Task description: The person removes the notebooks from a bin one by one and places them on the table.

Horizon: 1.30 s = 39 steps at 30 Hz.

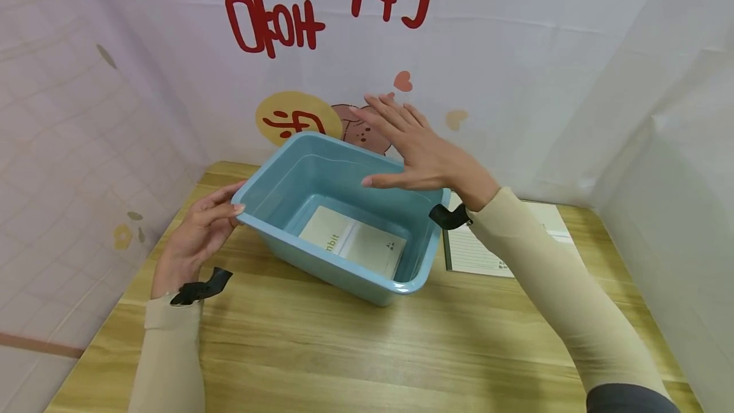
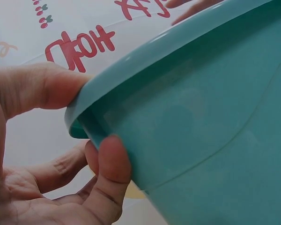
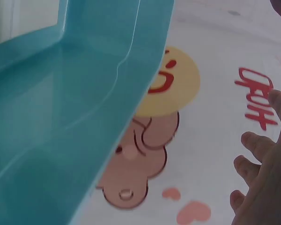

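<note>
A light-blue plastic tub (image 1: 321,269) sits at an angle on the table, toward the back. Inside it, a pale notebook (image 1: 323,228) with green lettering lies on the bottom. My left hand (image 1: 197,231) grips the tub's left corner; in the left wrist view the thumb (image 2: 51,89) lies on the rim and a fingertip (image 2: 114,159) presses the wall beneath. Above the tub's far right side hovers my right hand (image 1: 421,155), fingers spread and holding nothing. The right wrist view has its fingers (image 3: 257,147) apart from the tub wall (image 3: 84,112).
A second notebook (image 1: 476,250), with a lined page area, lies right of the tub, partly covered by the right forearm. White printed cloth (image 1: 516,56) encloses the wood-grain table (image 1: 287,349) at the back and both sides.
</note>
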Each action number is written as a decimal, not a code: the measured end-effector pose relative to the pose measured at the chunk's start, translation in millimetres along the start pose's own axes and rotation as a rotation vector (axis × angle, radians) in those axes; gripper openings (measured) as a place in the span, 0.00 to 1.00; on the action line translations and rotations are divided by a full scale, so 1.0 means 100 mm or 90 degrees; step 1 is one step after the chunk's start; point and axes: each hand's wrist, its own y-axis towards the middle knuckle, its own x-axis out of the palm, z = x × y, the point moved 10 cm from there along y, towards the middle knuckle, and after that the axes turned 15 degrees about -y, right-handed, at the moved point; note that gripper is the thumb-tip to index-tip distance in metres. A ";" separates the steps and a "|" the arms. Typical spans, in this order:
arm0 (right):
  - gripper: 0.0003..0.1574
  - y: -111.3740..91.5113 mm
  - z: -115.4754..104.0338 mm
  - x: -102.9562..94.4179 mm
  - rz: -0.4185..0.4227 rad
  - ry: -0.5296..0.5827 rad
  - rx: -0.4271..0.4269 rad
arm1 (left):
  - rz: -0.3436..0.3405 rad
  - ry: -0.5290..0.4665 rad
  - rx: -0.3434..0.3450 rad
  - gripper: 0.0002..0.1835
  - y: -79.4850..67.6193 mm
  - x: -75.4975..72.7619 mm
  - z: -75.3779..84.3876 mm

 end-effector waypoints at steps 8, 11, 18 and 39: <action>0.67 0.31 -0.27 0.26 -0.036 -0.004 -0.045 | 0.007 -0.008 0.004 0.22 -0.04 0.00 0.02; 0.67 0.40 -0.36 0.40 -0.064 -0.016 -0.048 | 0.004 -0.013 0.010 0.22 -0.04 0.00 0.02; 0.65 0.53 -0.52 0.73 -0.120 -0.007 -0.055 | 0.011 -0.033 0.013 0.22 -0.04 -0.01 0.02; 0.58 0.78 -0.87 1.54 -0.268 -0.063 -0.112 | 0.004 -0.002 0.009 0.23 0.00 0.03 0.02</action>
